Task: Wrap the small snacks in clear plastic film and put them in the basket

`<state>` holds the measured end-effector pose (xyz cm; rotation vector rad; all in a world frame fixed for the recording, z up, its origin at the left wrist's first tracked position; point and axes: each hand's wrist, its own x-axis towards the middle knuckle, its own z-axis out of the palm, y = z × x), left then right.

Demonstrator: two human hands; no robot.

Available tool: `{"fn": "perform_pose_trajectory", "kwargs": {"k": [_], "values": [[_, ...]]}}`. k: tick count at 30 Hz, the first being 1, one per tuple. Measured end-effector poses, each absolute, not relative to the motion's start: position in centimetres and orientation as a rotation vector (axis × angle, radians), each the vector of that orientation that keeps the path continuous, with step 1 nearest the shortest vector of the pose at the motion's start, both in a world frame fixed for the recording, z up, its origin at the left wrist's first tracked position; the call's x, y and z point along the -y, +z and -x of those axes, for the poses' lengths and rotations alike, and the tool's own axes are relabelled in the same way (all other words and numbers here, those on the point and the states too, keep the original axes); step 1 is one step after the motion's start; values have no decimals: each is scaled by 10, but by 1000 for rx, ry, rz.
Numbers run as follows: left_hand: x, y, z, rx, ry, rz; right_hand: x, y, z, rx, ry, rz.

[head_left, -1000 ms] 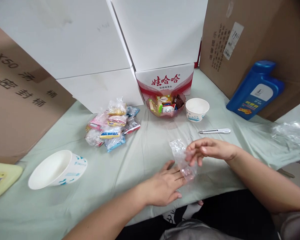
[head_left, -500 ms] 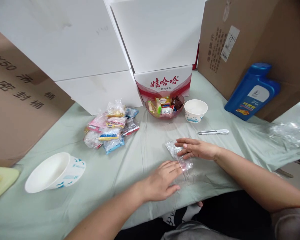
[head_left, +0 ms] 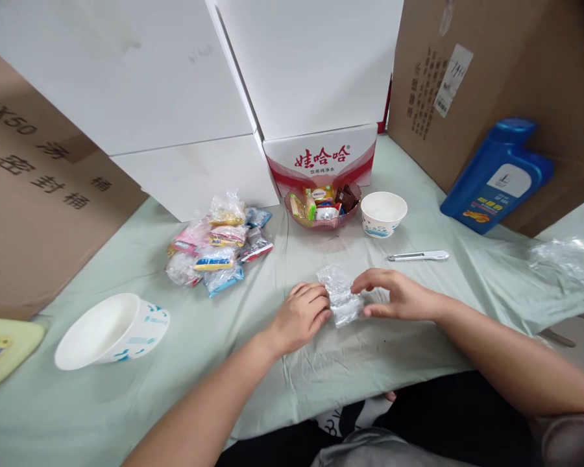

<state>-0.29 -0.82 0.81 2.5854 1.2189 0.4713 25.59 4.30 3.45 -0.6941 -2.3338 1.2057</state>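
Observation:
A small clear plastic bag (head_left: 339, 295) lies crumpled on the pale green cloth (head_left: 253, 337) in front of me. My left hand (head_left: 299, 316) curls its fingers against the bag's left edge. My right hand (head_left: 396, 295) pinches the bag's right side between thumb and fingers. Both hands rest on the cloth with the bag held between them.
A heap of packed snack bags (head_left: 217, 250) lies at the left middle, a pink bowl of sweets (head_left: 324, 204) and a paper bowl (head_left: 383, 213) behind. A white utility knife (head_left: 418, 255), a blue jug (head_left: 496, 175), a tipped paper bowl (head_left: 111, 329) and cardboard boxes (head_left: 39, 188) surround them.
My left hand slid up and left from flat on the cloth and closed on the bag. The bag, stretched out before, is now bunched up shorter between both hands.

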Motion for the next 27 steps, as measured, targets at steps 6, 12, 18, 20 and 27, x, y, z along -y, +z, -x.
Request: {"fn": "perform_pose_trajectory", "kwargs": {"k": [6,12,18,20,27], "values": [[3,1,7,-1212,615,-2626,-27,21,-236,2820,444,554],[9,6,5,-936,541,-2651,-13,44,-240,2914,552,451],[11,6,2,-838,550,-2588,-29,36,-242,2609,677,807],[10,5,2,-837,572,-2554,-37,22,-236,2544,578,960],[14,5,0,-916,671,-2588,-43,4,-220,2633,302,1210]]}}
